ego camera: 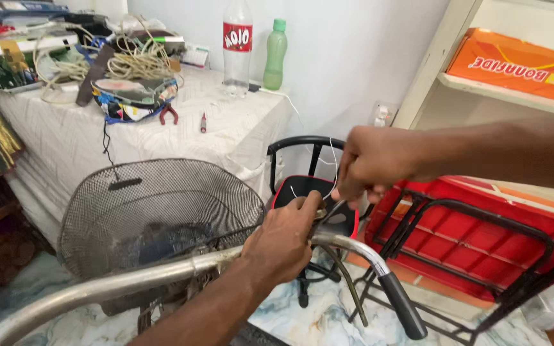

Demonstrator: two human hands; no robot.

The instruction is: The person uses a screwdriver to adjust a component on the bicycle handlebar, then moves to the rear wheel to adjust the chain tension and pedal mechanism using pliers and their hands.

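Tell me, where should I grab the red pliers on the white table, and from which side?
Probably by the two red handles. The pliers lie flat on the white table with the handles pointing toward the near edge and the metal nose toward the blue bowl. Coming from the near edge keeps your fingers away from the bowl. The small screwdriver lies apart, to the right.

I see handlebar (161, 272): dull silver, grip (404, 306) black | wire basket (155, 205): dark grey mesh | chair (312, 192): black, red-edged seat | crate (476, 240): red under a black rack (482, 218) | tablecloth (238, 138): white, faint line pattern | bottle (275, 54): pale green | box (514, 64): orange | floor (315, 320): white-blue marbling
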